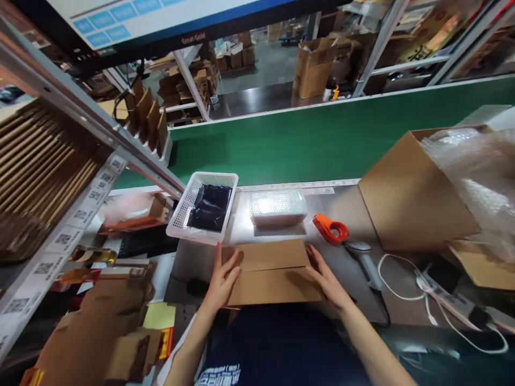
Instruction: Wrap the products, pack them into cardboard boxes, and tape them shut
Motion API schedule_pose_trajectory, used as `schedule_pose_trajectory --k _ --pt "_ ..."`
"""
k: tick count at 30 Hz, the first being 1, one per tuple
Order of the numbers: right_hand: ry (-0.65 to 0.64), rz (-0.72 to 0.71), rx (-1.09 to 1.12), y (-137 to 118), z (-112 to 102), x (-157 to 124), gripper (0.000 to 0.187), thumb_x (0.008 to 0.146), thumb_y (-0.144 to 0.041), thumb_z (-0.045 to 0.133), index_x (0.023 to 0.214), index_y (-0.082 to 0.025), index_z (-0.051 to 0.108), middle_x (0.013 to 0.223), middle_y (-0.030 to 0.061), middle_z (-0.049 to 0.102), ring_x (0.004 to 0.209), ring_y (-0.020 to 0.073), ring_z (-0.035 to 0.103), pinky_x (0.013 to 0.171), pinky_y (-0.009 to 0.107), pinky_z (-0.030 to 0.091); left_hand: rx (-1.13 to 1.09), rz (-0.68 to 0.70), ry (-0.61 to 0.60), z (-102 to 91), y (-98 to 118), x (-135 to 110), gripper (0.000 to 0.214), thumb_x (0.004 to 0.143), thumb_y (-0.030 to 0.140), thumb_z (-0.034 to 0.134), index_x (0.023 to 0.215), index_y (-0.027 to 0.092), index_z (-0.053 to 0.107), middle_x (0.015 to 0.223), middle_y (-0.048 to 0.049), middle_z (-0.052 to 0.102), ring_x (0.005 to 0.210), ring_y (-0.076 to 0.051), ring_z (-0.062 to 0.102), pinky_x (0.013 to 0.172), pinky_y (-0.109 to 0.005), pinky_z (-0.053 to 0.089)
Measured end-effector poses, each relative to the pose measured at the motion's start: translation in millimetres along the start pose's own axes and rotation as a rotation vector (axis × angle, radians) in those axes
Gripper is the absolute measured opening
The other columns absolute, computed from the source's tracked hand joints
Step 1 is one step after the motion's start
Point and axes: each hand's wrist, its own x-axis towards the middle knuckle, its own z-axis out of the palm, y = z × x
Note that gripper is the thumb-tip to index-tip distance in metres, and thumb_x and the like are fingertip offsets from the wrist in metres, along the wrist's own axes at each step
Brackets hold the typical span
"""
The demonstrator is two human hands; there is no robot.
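Observation:
A brown cardboard box (269, 271) lies in front of my body, its two top flaps folded in so that a seam runs across it. My left hand (222, 276) grips its left end, fingers along the edge. At the right end, my right hand (325, 276) presses against the side with fingers over the corner. Together they hold the box between them. Just beyond it sits a bubble-wrapped package (278, 208). An orange tape dispenser (330, 229) lies to the right of that, beside a grey handheld scanner (365, 262).
A white plastic basket (181, 222) holding a black plastic bag (211, 208) stands at left. Behind runs a green conveyor belt (273, 145). A large carton (410, 198) with bubble wrap (478, 177), a power strip (450, 300) and cables are at right. A monitor (193, 38) hangs above.

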Motion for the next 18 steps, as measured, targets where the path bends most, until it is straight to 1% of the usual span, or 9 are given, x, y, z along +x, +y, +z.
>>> schedule_pose_trajectory --k 1,3,4,8,10,12,15,16,18 --pt "0.051 0.022 -0.022 -1 -1 6 0.101 0.076 -0.076 0.073 0.160 -0.030 0.040 0.169 0.0101 0.034 0.157 0.0315 0.030 0.128 0.050 0.029 -0.060 -0.031 0.042 1.8 0 1 0.073 0.096 0.056 0.062 0.161 0.030 0.042 0.177 -0.0021 -0.001 0.162 -0.031 0.011 0.132 -0.046 0.014" --pt "0.120 0.044 -0.081 -2 2 18 0.103 0.076 -0.081 0.068 0.160 -0.029 0.040 0.169 0.0083 0.035 0.157 0.0306 0.028 0.129 0.048 0.027 -0.141 -0.081 0.088 3.7 -1 3 0.097 0.092 0.059 0.065 0.169 0.029 0.013 0.177 -0.0052 0.007 0.162 -0.028 0.008 0.133 -0.044 0.011" --pt "0.136 0.038 -0.109 -1 5 23 0.104 0.076 -0.083 0.065 0.160 -0.029 0.039 0.168 0.0076 0.036 0.157 0.0302 0.027 0.129 0.047 0.026 -0.164 -0.100 0.079 3.9 -1 3 0.101 0.092 0.060 0.065 0.169 0.028 0.007 0.176 -0.0057 0.009 0.162 -0.027 0.009 0.133 -0.042 0.011" --pt "0.180 -0.045 -0.208 4 20 32 0.096 0.083 -0.085 0.052 0.159 -0.027 0.043 0.166 0.0071 0.040 0.158 0.0288 0.028 0.130 0.047 0.023 -0.174 -0.118 0.002 2.2 1 1 0.091 0.094 0.062 0.060 0.168 0.028 0.019 0.175 -0.0050 0.015 0.162 -0.028 0.012 0.133 -0.042 0.014" --pt "0.182 -0.082 -0.244 7 23 31 0.092 0.086 -0.083 0.050 0.157 -0.026 0.045 0.166 0.0076 0.041 0.157 0.0291 0.028 0.131 0.048 0.022 -0.195 -0.112 0.008 2.0 2 1 0.089 0.093 0.060 0.061 0.167 0.027 0.024 0.175 -0.0052 0.017 0.162 -0.027 0.013 0.133 -0.043 0.013" --pt "0.142 -0.099 -0.234 8 19 32 0.087 0.087 -0.080 0.053 0.157 -0.028 0.045 0.165 0.0060 0.042 0.156 0.0283 0.031 0.130 0.048 0.024 -0.236 -0.119 0.039 3.6 2 1 0.089 0.092 0.059 0.065 0.166 0.026 0.028 0.174 -0.0068 0.023 0.161 -0.028 0.018 0.133 -0.045 0.015" --pt "0.040 -0.077 -0.234 5 -5 43 0.071 0.093 -0.069 0.056 0.152 -0.030 0.052 0.156 0.0048 0.055 0.146 0.0264 0.049 0.121 0.044 0.042 -0.287 -0.139 0.115 8.8 2 3 0.092 0.087 0.057 0.071 0.164 0.025 0.033 0.171 -0.0093 0.030 0.159 -0.030 0.027 0.132 -0.045 0.020" --pt "0.066 -0.067 -0.299 2 -18 50 0.064 0.096 -0.064 0.053 0.148 -0.027 0.057 0.149 0.0067 0.062 0.139 0.0252 0.057 0.114 0.041 0.049 -0.299 -0.146 0.148 10.8 2 4 0.095 0.084 0.057 0.073 0.164 0.024 0.032 0.171 -0.0100 0.032 0.158 -0.030 0.029 0.131 -0.045 0.022" --pt "0.209 -0.056 -0.479 -4 -47 69 0.061 0.099 -0.058 0.046 0.136 -0.014 0.066 0.135 0.0138 0.071 0.125 0.0241 0.067 0.103 0.038 0.055 -0.322 -0.183 0.218 14.2 2 4 0.101 0.078 0.056 0.079 0.162 0.022 0.035 0.168 -0.0127 0.037 0.155 -0.032 0.035 0.129 -0.046 0.028"
